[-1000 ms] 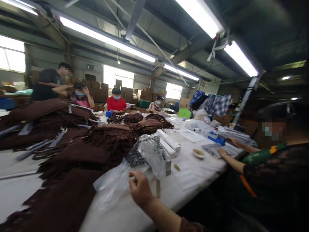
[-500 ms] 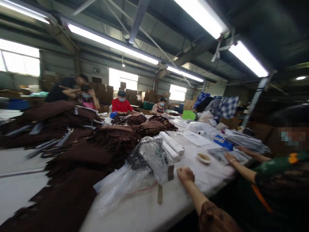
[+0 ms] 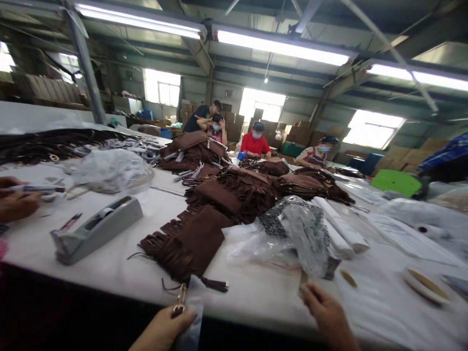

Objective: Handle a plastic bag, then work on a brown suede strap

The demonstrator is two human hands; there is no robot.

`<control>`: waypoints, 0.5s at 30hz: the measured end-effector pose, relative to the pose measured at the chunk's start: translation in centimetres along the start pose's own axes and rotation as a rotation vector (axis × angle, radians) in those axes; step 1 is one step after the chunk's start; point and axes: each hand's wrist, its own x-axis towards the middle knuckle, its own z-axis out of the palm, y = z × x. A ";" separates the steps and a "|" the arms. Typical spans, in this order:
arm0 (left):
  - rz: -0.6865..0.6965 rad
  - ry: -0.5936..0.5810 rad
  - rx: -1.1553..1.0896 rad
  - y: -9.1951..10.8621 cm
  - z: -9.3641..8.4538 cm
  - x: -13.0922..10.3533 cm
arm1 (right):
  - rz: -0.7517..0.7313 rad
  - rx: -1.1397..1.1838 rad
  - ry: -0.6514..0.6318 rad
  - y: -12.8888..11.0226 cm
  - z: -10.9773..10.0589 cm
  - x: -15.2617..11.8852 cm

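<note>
1. At the far left edge a co-worker's hand (image 3: pixel 14 204) holds a pen-like tool over the white tabletop (image 3: pixel 120 265).
2. A grey tape dispenser (image 3: pixel 97 234) lies just right of it.
3. The left hand (image 3: pixel 164 329), at the near edge, has its fingers clamped on a small gold clip (image 3: pixel 180 302) and a clear plastic bag (image 3: pixel 192 317).
4. Just beyond lies a brown fringed piece (image 3: pixel 190 243), a tassel at its near corner.
5. A crumpled bag heap (image 3: pixel 292 234) sits to the right.
6. The right hand (image 3: pixel 327 312) rests knuckles-up by a flat wooden stick (image 3: pixel 302 285); its fingers curl loosely, touching nothing clearly.
</note>
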 end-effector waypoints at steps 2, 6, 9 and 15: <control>0.012 -0.041 0.001 0.3 0.2 -0.4 | 0.004 0.277 -0.329 -3.6 5.9 -4.1; 0.010 -0.116 0.024 0.8 0.1 -0.9 | 0.081 0.558 -0.720 -10.7 15.8 -8.1; -0.005 -0.150 -0.016 0.6 -0.1 -1.2 | 0.204 0.723 -0.718 -14.2 19.8 -7.9; 0.074 -0.177 0.069 -0.5 -2.5 -1.7 | 0.295 0.843 -0.526 -16.0 21.7 -7.9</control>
